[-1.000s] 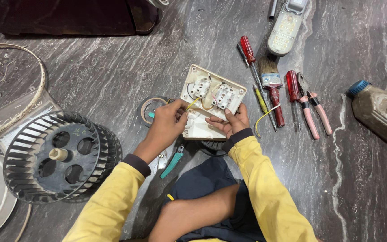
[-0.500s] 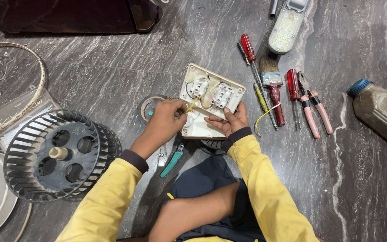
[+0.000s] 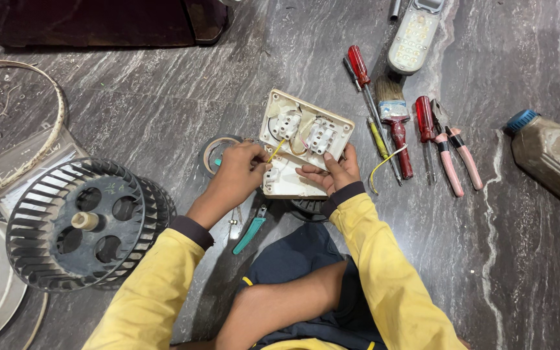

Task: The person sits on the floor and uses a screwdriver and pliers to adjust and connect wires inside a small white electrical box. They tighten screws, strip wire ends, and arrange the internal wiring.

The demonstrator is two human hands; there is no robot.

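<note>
Switchboard [image 3: 303, 146], white and open-backed, lies on the grey marble floor [image 3: 163, 110] just above the person's knees, at picture centre. Left hand [image 3: 238, 174] sits at its 8 o'clock edge, fingers pinched closed on a yellow wire [image 3: 276, 150] running to the sockets. Right hand [image 3: 328, 174] grips the board's lower edge at 5 o'clock, fingers curled over it. A teal-handled tool [image 3: 250, 234] lies at 7 o'clock, a black fan wheel [image 3: 82, 223] at 8 o'clock. Tape roll [image 3: 213, 153] touches the left hand's far side. At 2 o'clock lie a red screwdriver [image 3: 360, 67], brush [image 3: 395, 120] and pliers [image 3: 452, 152].
</note>
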